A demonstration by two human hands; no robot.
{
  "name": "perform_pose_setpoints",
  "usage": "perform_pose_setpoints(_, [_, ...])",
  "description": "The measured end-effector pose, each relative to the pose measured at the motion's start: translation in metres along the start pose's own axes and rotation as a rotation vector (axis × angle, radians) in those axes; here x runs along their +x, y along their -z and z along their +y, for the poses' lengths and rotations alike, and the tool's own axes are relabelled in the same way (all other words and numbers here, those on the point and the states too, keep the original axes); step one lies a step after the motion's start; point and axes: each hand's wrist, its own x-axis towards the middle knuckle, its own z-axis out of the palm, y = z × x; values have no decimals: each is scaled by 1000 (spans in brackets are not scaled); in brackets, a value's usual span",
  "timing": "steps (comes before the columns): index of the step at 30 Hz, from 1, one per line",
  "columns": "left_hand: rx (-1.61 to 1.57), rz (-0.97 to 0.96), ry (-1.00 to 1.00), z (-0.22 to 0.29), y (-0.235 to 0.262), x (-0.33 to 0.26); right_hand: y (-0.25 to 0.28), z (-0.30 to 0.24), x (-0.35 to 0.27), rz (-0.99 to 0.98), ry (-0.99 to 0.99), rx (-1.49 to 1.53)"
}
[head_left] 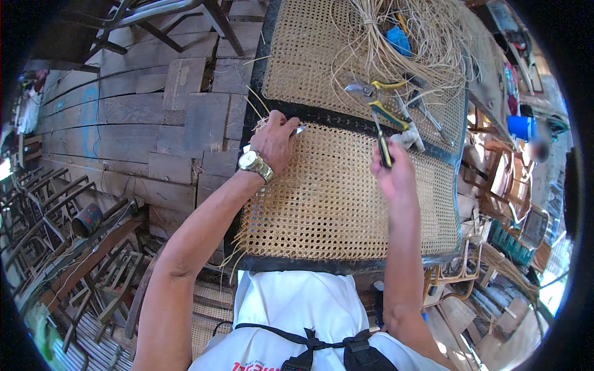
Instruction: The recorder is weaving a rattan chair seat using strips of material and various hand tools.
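The lower woven cane panel [334,204] lies in front of the person's body, inside a black frame [309,266]. The left hand [275,139] is at the upper left corner of this panel, with fingers bent down on the cane near the black crossbar [322,117]. A shiny metal piece [299,130] shows just beside its fingertips; I cannot tell if this grip holds it. The right hand [396,173] has its grip closed around the black and yellow handle of a slim tool [385,153], whose shaft points away from the body, over the right part of the panel. Beyond it, pruning shears [370,90] with yellow handles are open. Farther away, a loose bundle of cane strands [371,37] lies on the upper cane panel [303,55], and a blue object [398,41] is among the strands.
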Motion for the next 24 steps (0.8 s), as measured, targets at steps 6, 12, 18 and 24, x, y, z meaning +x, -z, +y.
perform_pose_setpoints(6, [-41, -48, 90, 3, 1, 5, 17, 10, -58, -128, -2, -378])
perform_pose_setpoints(12, [-19, -22, 40, 6, -2, 4, -21, 3, 3, -218, 515, -1184])
perform_pose_setpoints(18, [66, -85, -4, 9, 4, -3, -50, 15, 18, -330, 571, -1238])
perform_pose_setpoints(24, [-34, 8, -20, 3, -1, -3, -65, 14, 9, -305, 491, -1301])
